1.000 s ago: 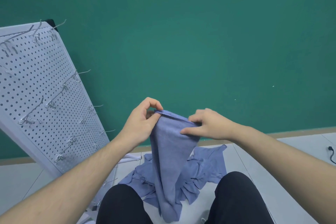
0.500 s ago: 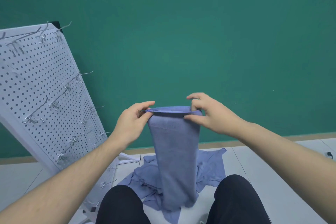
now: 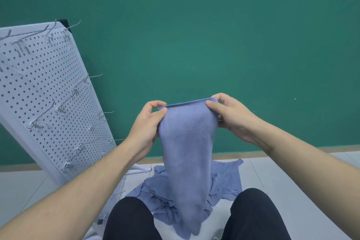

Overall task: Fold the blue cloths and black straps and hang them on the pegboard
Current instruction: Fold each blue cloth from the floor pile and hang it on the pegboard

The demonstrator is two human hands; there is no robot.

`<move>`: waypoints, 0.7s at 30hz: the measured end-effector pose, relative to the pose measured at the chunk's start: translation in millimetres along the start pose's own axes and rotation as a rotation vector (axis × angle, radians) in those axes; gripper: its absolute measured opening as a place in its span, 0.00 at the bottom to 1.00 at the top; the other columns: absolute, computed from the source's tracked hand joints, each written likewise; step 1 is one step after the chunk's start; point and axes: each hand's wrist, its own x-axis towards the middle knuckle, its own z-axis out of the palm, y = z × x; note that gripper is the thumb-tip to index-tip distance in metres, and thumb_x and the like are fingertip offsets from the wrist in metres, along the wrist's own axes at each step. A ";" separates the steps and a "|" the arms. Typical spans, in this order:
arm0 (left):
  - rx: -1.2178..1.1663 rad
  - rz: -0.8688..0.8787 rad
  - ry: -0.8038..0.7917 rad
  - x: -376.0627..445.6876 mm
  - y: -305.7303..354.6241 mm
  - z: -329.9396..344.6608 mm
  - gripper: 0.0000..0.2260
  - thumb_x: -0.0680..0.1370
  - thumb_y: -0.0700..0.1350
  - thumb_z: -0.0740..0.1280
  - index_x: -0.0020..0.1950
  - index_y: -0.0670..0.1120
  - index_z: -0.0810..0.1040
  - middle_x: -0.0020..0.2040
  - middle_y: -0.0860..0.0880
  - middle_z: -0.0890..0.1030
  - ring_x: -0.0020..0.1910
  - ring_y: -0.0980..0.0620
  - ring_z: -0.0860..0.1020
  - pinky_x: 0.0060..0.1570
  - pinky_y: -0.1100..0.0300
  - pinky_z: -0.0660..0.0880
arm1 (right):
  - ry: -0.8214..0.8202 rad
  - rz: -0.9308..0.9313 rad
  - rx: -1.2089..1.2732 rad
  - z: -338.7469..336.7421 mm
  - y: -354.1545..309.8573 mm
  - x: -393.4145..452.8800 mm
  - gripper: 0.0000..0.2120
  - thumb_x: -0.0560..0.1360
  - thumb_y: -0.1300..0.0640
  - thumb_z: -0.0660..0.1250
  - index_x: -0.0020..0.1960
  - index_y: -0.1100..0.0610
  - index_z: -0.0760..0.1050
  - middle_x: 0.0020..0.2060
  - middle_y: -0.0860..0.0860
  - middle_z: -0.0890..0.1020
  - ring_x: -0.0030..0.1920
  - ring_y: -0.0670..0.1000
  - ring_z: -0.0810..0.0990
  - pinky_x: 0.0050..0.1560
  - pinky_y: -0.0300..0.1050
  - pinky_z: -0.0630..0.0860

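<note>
A folded blue cloth [image 3: 187,154] hangs in front of me as a long narrow strip, its lower end reaching down between my knees. My left hand [image 3: 146,128] pinches the left end of its top edge between thumb and fingers. My right hand [image 3: 231,115] pinches the right end, with the thumb on the near face. The top edge is stretched level between both hands. A white pegboard [image 3: 44,99] with several empty metal hooks leans at the left. More blue cloths [image 3: 224,181] lie in a crumpled heap on the floor beyond my knees. No black strap is in sight.
A green wall [image 3: 214,45] fills the background, with a wooden skirting along the pale tiled floor [image 3: 292,177]. My knees in black trousers [image 3: 253,218] frame the bottom of the view. The pegboard's white foot [image 3: 140,169] reaches out onto the floor near the heap.
The cloth's top edge was bunched between my hands; it is now pulled out flat and level, and my hands have moved apart and risen slightly with it.
</note>
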 end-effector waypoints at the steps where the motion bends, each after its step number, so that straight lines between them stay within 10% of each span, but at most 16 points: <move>1: 0.000 0.014 0.013 0.3 -1.4 2.0 0.08 0.83 0.42 0.63 0.60 0.54 0.75 0.32 0.53 0.77 0.30 0.55 0.71 0.30 0.64 0.69 | 0.017 -0.032 -0.021 3.0 -0.1 1.3 0.05 0.82 0.54 0.64 0.48 0.53 0.72 0.34 0.47 0.79 0.34 0.47 0.75 0.43 0.46 0.75; 10: -0.257 -0.028 -0.127 -22.1 -27.2 15.5 0.23 0.79 0.38 0.68 0.67 0.62 0.75 0.49 0.51 0.84 0.46 0.53 0.80 0.44 0.61 0.78 | 0.138 0.033 0.329 21.2 -1.2 13.2 0.13 0.77 0.65 0.68 0.57 0.51 0.72 0.36 0.52 0.80 0.32 0.50 0.77 0.33 0.42 0.72; 15: -0.081 -0.104 -0.073 -29.9 -31.2 21.4 0.20 0.79 0.30 0.65 0.40 0.51 0.89 0.47 0.52 0.87 0.49 0.54 0.82 0.46 0.67 0.79 | 0.190 0.119 0.394 21.2 6.3 16.7 0.23 0.75 0.66 0.71 0.66 0.52 0.69 0.50 0.57 0.82 0.41 0.52 0.83 0.39 0.44 0.79; 21: -0.150 -0.087 -0.195 -17.0 -17.9 26.0 0.16 0.82 0.34 0.62 0.60 0.51 0.82 0.61 0.54 0.84 0.61 0.57 0.80 0.61 0.62 0.76 | 0.136 0.243 0.626 18.0 26.4 10.9 0.20 0.78 0.55 0.70 0.65 0.67 0.76 0.59 0.63 0.82 0.59 0.58 0.83 0.55 0.52 0.81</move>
